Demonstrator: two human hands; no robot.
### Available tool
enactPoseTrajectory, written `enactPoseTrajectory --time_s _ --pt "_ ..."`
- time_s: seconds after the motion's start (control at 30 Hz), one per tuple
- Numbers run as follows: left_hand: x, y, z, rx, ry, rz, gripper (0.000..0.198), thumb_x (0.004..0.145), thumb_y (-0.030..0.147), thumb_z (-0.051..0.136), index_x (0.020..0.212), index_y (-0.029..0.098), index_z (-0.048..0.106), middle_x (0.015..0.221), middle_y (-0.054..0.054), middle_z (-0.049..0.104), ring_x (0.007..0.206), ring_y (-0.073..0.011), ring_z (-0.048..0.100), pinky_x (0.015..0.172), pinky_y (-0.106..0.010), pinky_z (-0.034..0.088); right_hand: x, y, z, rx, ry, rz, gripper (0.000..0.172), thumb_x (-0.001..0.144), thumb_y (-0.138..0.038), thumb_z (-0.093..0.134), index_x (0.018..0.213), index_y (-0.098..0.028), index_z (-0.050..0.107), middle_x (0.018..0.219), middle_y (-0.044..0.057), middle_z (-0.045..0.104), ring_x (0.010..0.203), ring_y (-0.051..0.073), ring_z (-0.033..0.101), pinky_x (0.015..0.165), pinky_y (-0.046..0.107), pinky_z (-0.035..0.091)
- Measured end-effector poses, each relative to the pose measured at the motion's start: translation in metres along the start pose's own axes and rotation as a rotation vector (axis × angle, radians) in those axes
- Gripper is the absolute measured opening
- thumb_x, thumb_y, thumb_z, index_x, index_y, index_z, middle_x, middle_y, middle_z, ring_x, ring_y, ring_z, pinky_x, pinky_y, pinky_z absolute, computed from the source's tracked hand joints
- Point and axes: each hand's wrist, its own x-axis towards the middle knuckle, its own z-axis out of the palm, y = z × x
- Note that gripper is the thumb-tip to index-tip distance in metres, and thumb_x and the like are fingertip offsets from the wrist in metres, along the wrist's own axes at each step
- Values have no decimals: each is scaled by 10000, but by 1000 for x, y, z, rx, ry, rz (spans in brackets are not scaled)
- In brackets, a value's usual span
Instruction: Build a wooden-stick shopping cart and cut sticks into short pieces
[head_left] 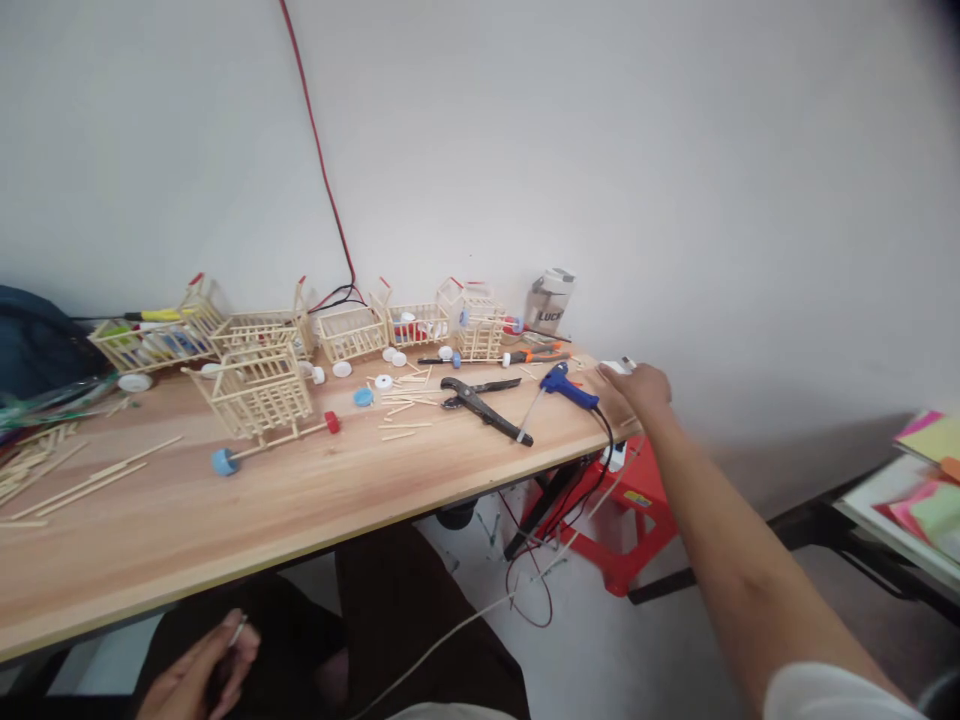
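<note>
My right hand (643, 388) reaches out to the table's far right corner, its fingers closed around a small white object (616, 367) whose kind I cannot make out. Low at the left, by my lap, my left hand (202, 668) is closed on a short pale stick (238, 630). A blue glue gun (570, 386) lies just left of my right hand, its black cord running over the edge. Dark pliers (484, 408) rest beside it. Nearer the front stands a small wooden-stick cart (259, 390), with a blue cap (224, 461) and a red cap (332, 422) on its axle.
Several more stick carts line the wall, one (351, 335) near the middle. Loose sticks (97, 482) and bottle caps (364, 397) lie on the wooden table (300, 520). A tin (550, 298) stands at the back. Below are a red stool (630, 530) and hanging cables.
</note>
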Motion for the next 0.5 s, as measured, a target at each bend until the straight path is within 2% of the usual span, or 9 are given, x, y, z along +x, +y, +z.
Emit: enactPoseTrajectory --time_s 0.07,0.13,0.23,0.33,0.4,0.5 --pt "-8 6 12 -35 -78 -33 658 483 784 708 616 143 641 563 -23 574 419 -78 384 405 -210 308 5 -17 9 -42 -46 71 571 856 -562 598 1117 -55 628 1178 200 599 1002 227 620 841 388 494" --pt "-12 8 19 -53 -144 -44 649 493 770 715 652 146 636 554 -9 563 381 -51 315 389 -200 235 6 -25 15 -65 -83 110 459 891 -474 609 1178 -116 601 1242 144 585 1058 228 608 892 428 510" --pt "-10 6 22 -29 -245 -32 636 537 744 722 777 158 659 535 14 528 365 -43 292 395 -193 180 6 -26 13 -55 -118 122 358 913 -390 607 1175 -146 600 1194 94 619 1048 212 617 901 432 520" --pt "-5 3 23 23 -344 38 648 645 703 694 1040 190 680 616 0 588 390 -57 349 421 -199 213 1 -18 -5 17 -107 73 344 920 -369 578 1047 -59 658 1059 182 669 1007 247 635 856 382 493" --pt "-4 4 26 55 -405 67 690 668 711 672 1142 209 674 689 -19 626 401 -62 368 430 -210 226 -14 -6 -23 99 -75 12 404 949 -362 488 1007 -8 674 939 237 687 954 265 649 803 346 463" --pt "-12 12 39 90 -509 47 647 655 700 690 1060 197 731 774 -43 643 451 -62 379 445 -217 228 -67 21 -48 246 -24 -110 516 939 -433 456 1275 -55 556 955 182 704 867 211 654 747 284 454"
